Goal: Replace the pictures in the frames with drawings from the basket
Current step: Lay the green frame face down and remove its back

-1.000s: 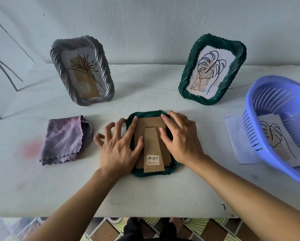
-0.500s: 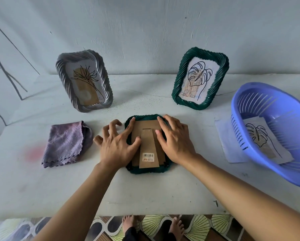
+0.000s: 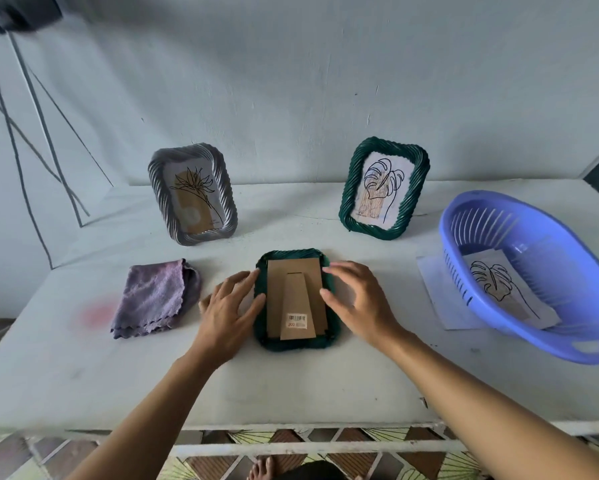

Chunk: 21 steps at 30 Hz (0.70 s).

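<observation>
Face-down green frame (image 3: 293,345): lies flat in the middle of the table (image 3: 291,386), between the two hands. Its cardboard back (image 3: 277,289) is turned up, which is the side one must get at to change a picture.
Easel stand (image 3: 298,299): folded flat against the back, barcode sticker (image 3: 297,320) near its lower end, so the frame sits level.
Left hand (image 3: 227,310): fingers straight and a little apart, fingertips at the frame's left rim. It grips nothing and seems placed to steady that side.
Right hand (image 3: 357,299): fingers loosely spread over the right rim, closed on nothing. It is slightly blurred, so I cannot tell whether it touches.
Step, as I judge it: the hands flank the long sides, either to work the back or to lift the frame. I cannot say which.
Basket (image 3: 445,230): at the table's right, well apart from the frame, with a leaf drawing (image 3: 499,285) lying inside, on the right hand's side.
White sheet (image 3: 433,296): partly under the basket.
Grey frame (image 3: 192,194), standing green frame (image 3: 383,188): upright near the wall, faces toward the person, each showing a line drawing.
Purple cloth (image 3: 156,297): folded, near the left hand.
</observation>
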Each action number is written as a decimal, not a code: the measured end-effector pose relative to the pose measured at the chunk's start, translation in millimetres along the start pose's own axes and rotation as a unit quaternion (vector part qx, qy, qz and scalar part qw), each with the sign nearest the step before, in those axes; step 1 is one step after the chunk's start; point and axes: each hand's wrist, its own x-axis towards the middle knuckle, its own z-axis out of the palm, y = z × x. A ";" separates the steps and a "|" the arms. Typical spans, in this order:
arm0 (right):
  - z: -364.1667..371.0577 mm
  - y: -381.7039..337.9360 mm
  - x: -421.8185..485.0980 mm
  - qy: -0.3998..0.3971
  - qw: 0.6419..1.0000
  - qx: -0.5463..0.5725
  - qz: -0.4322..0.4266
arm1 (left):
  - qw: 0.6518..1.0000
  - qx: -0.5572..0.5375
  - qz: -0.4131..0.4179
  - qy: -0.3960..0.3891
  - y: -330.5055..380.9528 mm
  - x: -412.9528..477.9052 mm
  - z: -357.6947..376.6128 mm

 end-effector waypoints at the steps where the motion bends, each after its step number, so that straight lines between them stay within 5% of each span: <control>1: -3.0 1.0 -7.1 -0.018 1.000 0.001 -0.006 | 1.000 0.002 0.025 -0.010 -5.0 -7.0 -1.0; 9: -5.2 0.7 -28.0 -0.125 0.990 -0.065 -0.020 | 0.982 0.151 0.105 -0.033 -12.6 -41.4 11.9; 21: -9.1 -1.6 -29.1 -0.147 0.985 -0.080 -0.037 | 0.981 0.151 0.119 -0.024 -16.1 -41.6 14.5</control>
